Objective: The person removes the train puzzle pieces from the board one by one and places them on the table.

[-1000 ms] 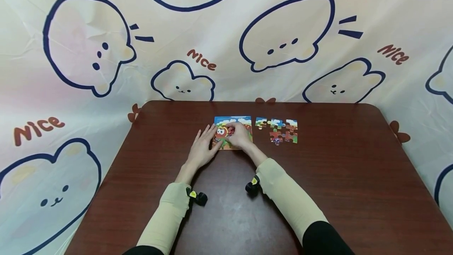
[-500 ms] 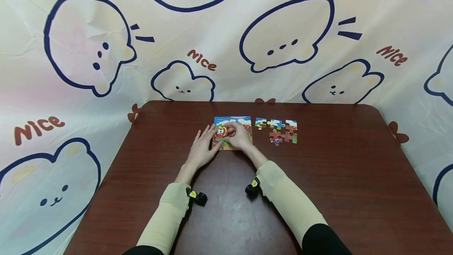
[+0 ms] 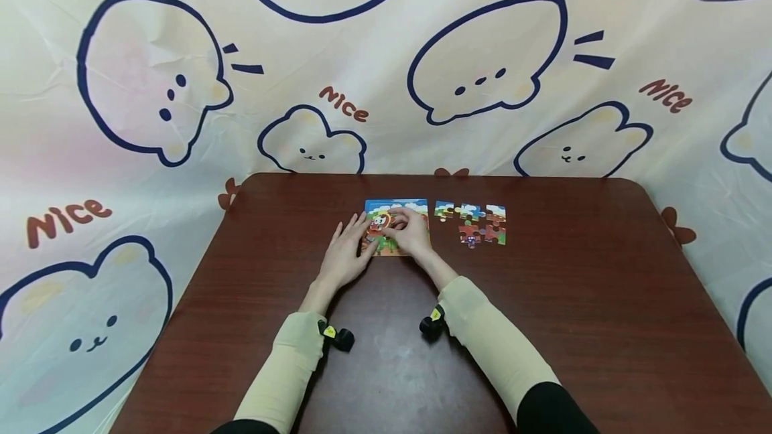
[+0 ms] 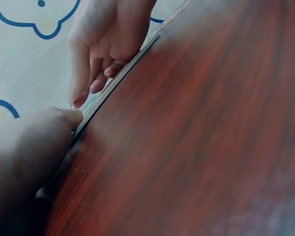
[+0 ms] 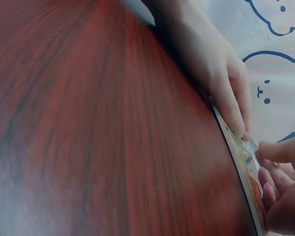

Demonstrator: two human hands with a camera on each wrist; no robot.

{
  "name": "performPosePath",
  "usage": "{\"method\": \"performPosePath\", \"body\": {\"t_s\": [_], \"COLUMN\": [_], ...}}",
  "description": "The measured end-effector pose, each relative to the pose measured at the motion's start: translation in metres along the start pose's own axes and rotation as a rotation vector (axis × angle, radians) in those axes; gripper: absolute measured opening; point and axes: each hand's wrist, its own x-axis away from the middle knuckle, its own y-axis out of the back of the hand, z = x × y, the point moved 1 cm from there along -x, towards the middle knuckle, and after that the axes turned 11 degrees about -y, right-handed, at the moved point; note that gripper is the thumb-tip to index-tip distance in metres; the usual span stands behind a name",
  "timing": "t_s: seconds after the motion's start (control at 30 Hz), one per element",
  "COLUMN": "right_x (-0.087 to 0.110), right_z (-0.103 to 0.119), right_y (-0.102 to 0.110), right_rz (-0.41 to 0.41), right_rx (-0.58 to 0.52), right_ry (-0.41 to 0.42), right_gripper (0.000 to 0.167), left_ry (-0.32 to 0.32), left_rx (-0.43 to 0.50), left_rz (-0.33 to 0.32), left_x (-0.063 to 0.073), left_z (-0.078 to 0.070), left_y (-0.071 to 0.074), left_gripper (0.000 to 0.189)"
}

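Note:
A small jigsaw puzzle in a flat tray (image 3: 395,204) lies near the far side of the table, with blue sky along its top. My left hand (image 3: 345,253) rests on its left part, fingers stretched out and thumb (image 4: 71,117) at the near edge. Over the middle, my right hand (image 3: 413,233) pinches a puzzle piece (image 3: 380,222) bearing a red cartoon face, its fingers hiding part of it. The right wrist view shows the right thumb and fingers (image 5: 280,172) close above the tray's surface (image 5: 246,160), facing the left thumb and forefinger.
Several loose puzzle pieces (image 3: 470,233) lie right of the tray, some overlapping or side by side. The brown wooden table (image 3: 579,300) reaches to a cartoon-printed cloth (image 3: 386,86) behind it. Small black wrist cameras (image 3: 344,339) hang below both sleeves.
The face on the pinched piece has shifted slightly right and up, and turned a little. The right fingers have moved slightly with it. My left hand and the loose pieces stay put.

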Motion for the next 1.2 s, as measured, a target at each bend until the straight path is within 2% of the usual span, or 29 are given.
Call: {"method": "performPosePath", "body": {"t_s": [0.17,0.37,0.67,0.9,1.2], "right_x": [-0.002,0.000,0.007,0.009,0.014], "right_z": [0.001,0.002,-0.003,-0.016,-0.030], "right_y": [0.013,0.039,0.076,0.103,0.127], "right_rz": [0.063,0.094,0.115,0.091,0.093], "right_rx": [-0.047,-0.075,-0.056,0.011,0.072], "right_ry": [-0.012,0.001,-0.011,-0.028,-0.035], "right_gripper": [0.041,0.043,0.045,0.045,0.047], "left_ry": [0.010,0.005,0.003,0.007,0.011], "left_rx": [-0.016,-0.017,-0.010,-0.006,0.002], "left_rz": [0.008,0.013,-0.001,0.001,0.002], "left_x": [0.000,0.001,0.002,0.002,0.002], "left_z": [-0.001,-0.002,0.000,0.001,0.001], "left_y": [0.000,-0.002,-0.001,0.000,-0.002], "left_gripper": [0.065,0.065,0.066,0.065,0.065]}}
